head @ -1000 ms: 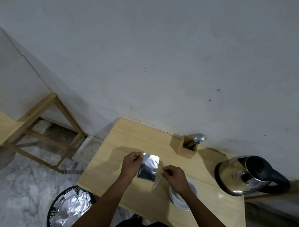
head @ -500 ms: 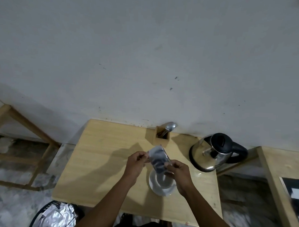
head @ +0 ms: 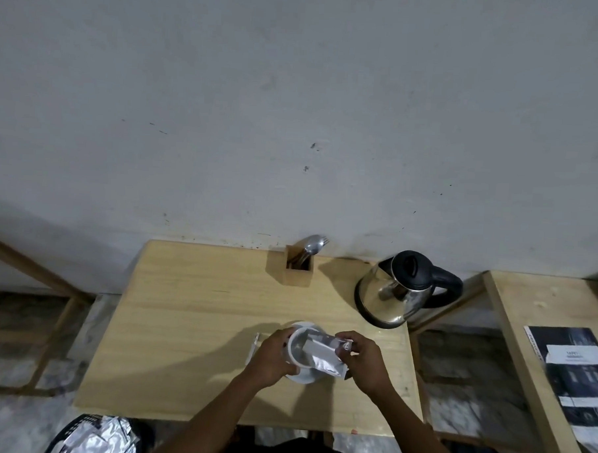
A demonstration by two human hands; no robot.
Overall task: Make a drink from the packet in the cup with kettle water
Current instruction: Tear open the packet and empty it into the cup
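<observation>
A white cup (head: 294, 342) stands on a white saucer (head: 306, 375) near the front of the wooden table (head: 191, 317). My left hand (head: 269, 360) wraps around the cup's left side. My right hand (head: 363, 361) holds a silver packet (head: 322, 355) tilted over the cup's mouth. A torn silver strip (head: 254, 344) lies on the table just left of my left hand. The steel kettle (head: 396, 292) with a black lid and handle stands at the back right of the table.
A wooden holder (head: 299, 269) with a spoon and fork stands at the table's back edge by the wall. A black basket (head: 93, 436) of silver wrappers sits on the floor at front left. Another wooden table (head: 520, 304) with printed papers stands to the right.
The packet has come down from in front of me to tilt over the cup. My left hand left the packet and took hold of the cup. A torn strip now lies on the table.
</observation>
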